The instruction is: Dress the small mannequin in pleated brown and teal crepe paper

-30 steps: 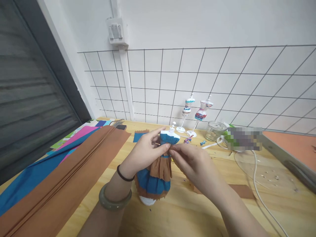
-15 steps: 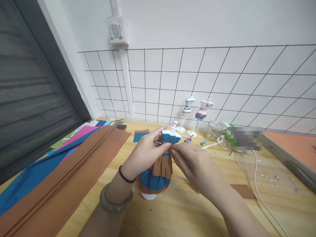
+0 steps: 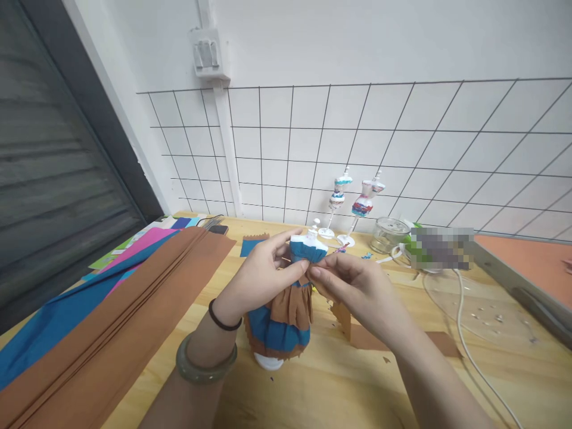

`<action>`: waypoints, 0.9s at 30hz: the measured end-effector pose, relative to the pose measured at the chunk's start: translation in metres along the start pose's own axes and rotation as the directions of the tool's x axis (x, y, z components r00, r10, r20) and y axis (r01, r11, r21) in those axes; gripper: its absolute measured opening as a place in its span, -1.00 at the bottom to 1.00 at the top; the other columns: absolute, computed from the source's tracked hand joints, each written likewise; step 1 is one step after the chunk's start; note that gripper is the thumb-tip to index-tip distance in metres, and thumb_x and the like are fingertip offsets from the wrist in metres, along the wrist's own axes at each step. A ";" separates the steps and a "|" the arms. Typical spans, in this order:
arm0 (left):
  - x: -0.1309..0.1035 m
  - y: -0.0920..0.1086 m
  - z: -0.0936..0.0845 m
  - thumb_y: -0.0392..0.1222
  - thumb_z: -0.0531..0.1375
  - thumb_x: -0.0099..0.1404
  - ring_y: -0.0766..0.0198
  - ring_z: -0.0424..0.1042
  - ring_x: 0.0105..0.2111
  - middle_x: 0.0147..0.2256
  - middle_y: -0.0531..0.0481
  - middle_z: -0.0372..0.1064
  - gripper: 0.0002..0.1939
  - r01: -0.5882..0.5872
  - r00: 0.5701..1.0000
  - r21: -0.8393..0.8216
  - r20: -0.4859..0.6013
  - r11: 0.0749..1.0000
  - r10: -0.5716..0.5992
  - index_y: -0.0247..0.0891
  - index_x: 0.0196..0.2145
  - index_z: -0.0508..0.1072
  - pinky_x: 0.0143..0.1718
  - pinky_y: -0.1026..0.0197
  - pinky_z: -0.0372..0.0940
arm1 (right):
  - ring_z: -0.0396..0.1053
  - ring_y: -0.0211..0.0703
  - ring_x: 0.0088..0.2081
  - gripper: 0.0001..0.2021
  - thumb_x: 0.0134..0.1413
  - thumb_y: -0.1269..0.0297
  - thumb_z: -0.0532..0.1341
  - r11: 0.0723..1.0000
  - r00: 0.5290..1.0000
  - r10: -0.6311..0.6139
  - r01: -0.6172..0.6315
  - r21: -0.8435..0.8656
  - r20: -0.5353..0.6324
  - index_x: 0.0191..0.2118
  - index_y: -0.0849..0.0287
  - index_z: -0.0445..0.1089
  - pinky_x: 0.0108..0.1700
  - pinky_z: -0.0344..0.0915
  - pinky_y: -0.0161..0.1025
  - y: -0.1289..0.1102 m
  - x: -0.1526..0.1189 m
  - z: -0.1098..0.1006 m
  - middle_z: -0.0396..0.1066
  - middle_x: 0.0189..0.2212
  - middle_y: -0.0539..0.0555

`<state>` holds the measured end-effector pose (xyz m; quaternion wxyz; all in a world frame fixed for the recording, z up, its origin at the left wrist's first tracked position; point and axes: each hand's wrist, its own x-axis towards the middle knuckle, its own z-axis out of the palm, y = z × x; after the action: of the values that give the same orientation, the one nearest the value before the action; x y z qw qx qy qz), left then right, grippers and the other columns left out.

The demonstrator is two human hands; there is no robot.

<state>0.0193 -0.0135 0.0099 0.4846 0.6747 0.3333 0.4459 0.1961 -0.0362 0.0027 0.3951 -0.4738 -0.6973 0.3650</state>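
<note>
Blue-dressed mannequin (image 3: 308,249): left hand (image 3: 263,274) curled round it, right hand (image 3: 364,292) pinched closed at waist.

The small white dress-form figure (image 3: 309,245) had a blue bodice and a full crepe-textured skirt (image 3: 279,335) banded blue and brown, with a brown pleated overlayer (image 3: 292,305). The long folded crepe sheet (image 3: 134,298) was plain brown. Two slender white mannequins (image 3: 338,193) (image 3: 364,199) bore patchy bands, one turquoise and blue, the other red and blue.
</note>
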 end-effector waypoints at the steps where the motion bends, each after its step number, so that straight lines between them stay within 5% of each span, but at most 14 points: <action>1: 0.000 0.000 0.000 -0.27 0.18 0.21 0.14 0.38 0.01 0.01 -0.08 0.40 -0.53 -0.003 1.000 0.007 0.005 1.000 0.003 -0.20 0.09 0.30 -0.06 0.18 0.34 | 0.13 -0.30 -0.53 -0.76 0.12 0.12 0.16 1.000 1.000 -0.002 0.002 -0.018 -0.005 -0.40 0.18 0.40 -0.51 0.07 -0.36 0.000 0.000 0.000 0.22 -0.58 -0.06; 17: -0.002 0.004 -0.004 -0.31 0.18 0.21 0.17 0.40 -0.05 -0.03 -0.08 0.41 -0.53 0.037 0.993 -0.042 0.115 0.998 -0.032 -0.20 0.09 0.29 -0.06 0.19 0.34 | 0.20 -0.27 -0.52 -0.77 0.12 0.15 0.13 0.995 0.997 -0.037 0.030 -0.094 -0.074 -0.45 0.18 0.33 -0.49 0.14 -0.34 0.002 0.001 0.005 0.29 -0.57 -0.03; 27: 0.002 -0.004 0.002 -0.10 0.25 0.16 0.11 0.45 -0.14 -0.21 -0.09 0.47 -0.67 0.090 0.996 0.062 -0.035 0.994 -0.088 -0.28 -0.13 0.40 -0.11 0.09 0.35 | 0.13 -0.30 -0.55 -0.75 0.14 0.15 0.13 0.977 0.993 -0.073 0.053 -0.206 -0.089 -0.49 0.16 0.27 -0.52 0.08 -0.36 0.002 0.002 0.006 0.20 -0.63 -0.09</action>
<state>0.0213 -0.0116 0.0067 0.4769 0.6671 0.3848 0.4237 0.1913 -0.0347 -0.0016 0.3890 -0.5065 -0.7258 0.2559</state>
